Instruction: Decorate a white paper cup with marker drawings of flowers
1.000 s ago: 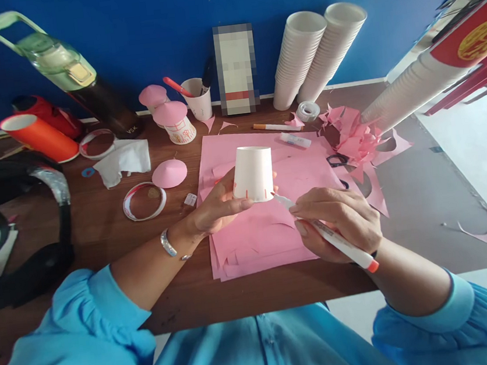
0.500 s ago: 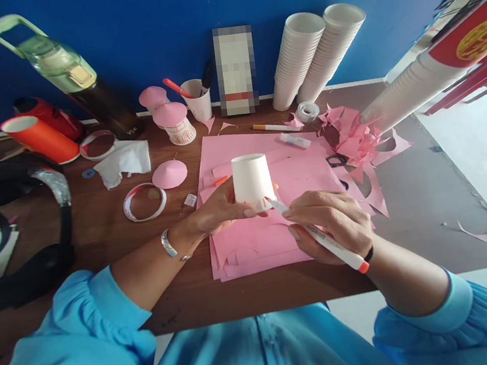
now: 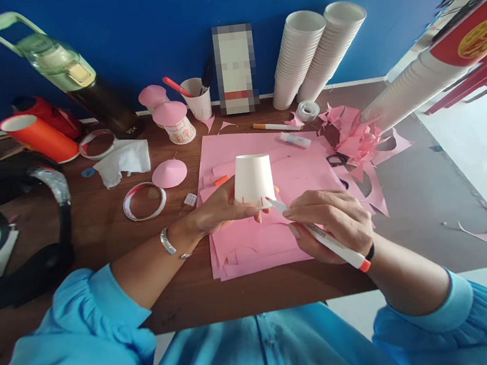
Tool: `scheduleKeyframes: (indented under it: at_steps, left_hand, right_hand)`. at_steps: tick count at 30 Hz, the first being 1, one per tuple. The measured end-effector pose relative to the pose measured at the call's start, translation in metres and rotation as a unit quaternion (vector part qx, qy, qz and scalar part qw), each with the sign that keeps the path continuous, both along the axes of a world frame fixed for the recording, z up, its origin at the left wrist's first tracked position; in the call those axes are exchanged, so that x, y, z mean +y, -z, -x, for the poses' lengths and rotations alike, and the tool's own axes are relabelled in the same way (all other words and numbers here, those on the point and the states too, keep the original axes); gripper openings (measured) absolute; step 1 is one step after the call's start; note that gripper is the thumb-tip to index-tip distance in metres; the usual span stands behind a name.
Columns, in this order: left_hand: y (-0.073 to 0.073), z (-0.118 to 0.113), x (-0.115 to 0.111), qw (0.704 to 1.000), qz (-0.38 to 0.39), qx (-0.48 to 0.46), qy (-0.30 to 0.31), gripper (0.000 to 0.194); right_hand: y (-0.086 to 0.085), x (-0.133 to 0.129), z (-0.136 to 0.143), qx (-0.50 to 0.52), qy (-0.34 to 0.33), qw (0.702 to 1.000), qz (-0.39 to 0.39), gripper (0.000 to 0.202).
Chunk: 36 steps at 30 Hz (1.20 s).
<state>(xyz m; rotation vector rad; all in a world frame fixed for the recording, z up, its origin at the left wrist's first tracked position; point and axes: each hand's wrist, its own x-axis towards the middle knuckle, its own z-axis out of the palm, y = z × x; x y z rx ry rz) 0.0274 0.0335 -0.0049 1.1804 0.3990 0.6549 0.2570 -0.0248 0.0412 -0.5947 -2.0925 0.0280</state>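
Left hand [image 3: 220,209], thumb and fingers gripping the lower end of a white, tapered paper cup [image 3: 253,176] | Right hand [image 3: 334,216], pinching a white, orange-ended plastic marker [image 3: 335,246], tip at the cup's lower edge | Cup: narrow end up, above pink paper sheets [image 3: 272,241]; plain wall bearing short red strokes [image 3: 262,201] near the bottom rim

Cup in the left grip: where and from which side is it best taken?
Probably by the upper wall of the cup, from above, pinching opposite sides lightly. It's wide end down, its narrower top exposed; the left grip holds it low, where the red marks and tip of the marker are.
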Motion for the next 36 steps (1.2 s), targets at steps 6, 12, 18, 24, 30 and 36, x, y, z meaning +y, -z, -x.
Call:
scheduleKeyframes:
  at_steps: [6, 12, 18, 24, 30, 36]
  left_hand:
    - [0.0019, 0.0003, -0.0006, 1.0, -0.009, 0.009, 0.006, 0.032]
    - [0.0041, 0.0004, -0.0003, 0.999, -0.036, 0.017, -0.009, 0.04]
    - [0.0003, 0.0017, -0.0017, 0.999, -0.038, 0.032, -0.011, 0.045]
    - [0.0013, 0.0013, -0.0008, 0.999, -0.038, 0.019, -0.003, 0.041]
    - [0.0023, 0.0003, 0.0, 0.999, -0.043, 0.012, -0.01, 0.04]
    - [0.0023, 0.0012, -0.0013, 0.999, -0.038, 0.027, -0.003, 0.042]
  right_hand:
    - [0.002, -0.0007, 0.0009, 0.0, -0.003, 1.0, 0.009, 0.029]
    - [0.0018, -0.0003, 0.0025, -0.003, -0.004, 1.0, 0.011, 0.025]
    - [0.0022, -0.0007, 0.0031, -0.002, -0.004, 1.0, 0.009, 0.023]
    - [0.0028, -0.0008, 0.003, -0.005, -0.007, 1.0, 0.008, 0.02]
    - [0.0036, -0.0014, 0.0029, -0.009, 0.0, 1.0, 0.009, 0.019]
    - [0.0037, -0.0016, 0.0027, -0.006, -0.001, 1.0, 0.01, 0.017]
